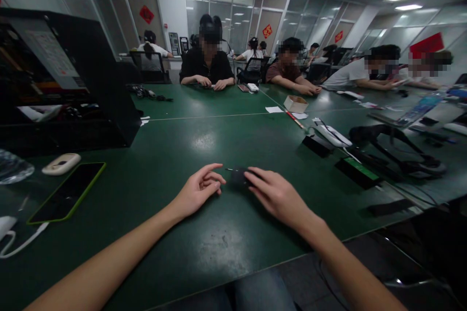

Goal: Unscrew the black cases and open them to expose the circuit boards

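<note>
Observed from the room: the right hand has its fingers over the right end of a small dark block, presumably to steady it; whether they clench it, I cannot tell. Its thin pale rod points toward the left hand, released, fingers loosely curled, seemingly poised near the rod above the green tabletop

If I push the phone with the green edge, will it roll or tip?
Probably neither: the phone lies flat on the green table, so it should slide. It's likely stiff, judging by its straight edges. The white cable at its near end might drag along.
</note>
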`<state>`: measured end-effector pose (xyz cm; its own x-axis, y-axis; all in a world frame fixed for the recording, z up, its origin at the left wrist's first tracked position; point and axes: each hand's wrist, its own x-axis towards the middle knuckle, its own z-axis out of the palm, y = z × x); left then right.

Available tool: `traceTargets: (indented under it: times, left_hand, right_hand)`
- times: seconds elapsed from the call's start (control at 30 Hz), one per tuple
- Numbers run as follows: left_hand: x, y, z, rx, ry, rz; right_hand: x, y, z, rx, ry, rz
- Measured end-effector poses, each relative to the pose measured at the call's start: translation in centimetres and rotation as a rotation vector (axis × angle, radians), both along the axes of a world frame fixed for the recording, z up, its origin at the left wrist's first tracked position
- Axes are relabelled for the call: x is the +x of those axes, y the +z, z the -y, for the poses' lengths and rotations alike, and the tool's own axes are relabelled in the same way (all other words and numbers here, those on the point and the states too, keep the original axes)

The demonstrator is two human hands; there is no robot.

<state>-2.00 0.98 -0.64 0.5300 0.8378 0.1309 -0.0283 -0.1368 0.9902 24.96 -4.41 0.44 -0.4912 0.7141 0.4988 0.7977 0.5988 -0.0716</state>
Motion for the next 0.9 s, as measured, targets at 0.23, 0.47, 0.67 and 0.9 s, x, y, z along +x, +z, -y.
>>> traceTargets:
  times: [0.23, 0.47, 0.67, 0.9]
  left_hand:
    - [0.2, 0.1, 0.1, 0.121, -0.029, -0.182]
    - [0.2, 0.3, 0.1, 0.146, -0.02, -0.208]
    - [0.1, 0.4, 0.1, 0.14, -0.016, -0.244]
    - [0.1, 0.6, 0.2, 0.148, -0.03, -0.276]
  right_hand:
    - [20.6, 1.3, 1.1, 0.074, -0.781, 0.019]
    - [26.6, 0.3, 1.9, -0.206, -1.046, 0.095]
    - [26.8, -0.4, 1.7, -0.203, -1.021, 0.078]
    - [27.9, -0.2, 1.3, -0.191, -0.907, 0.073]
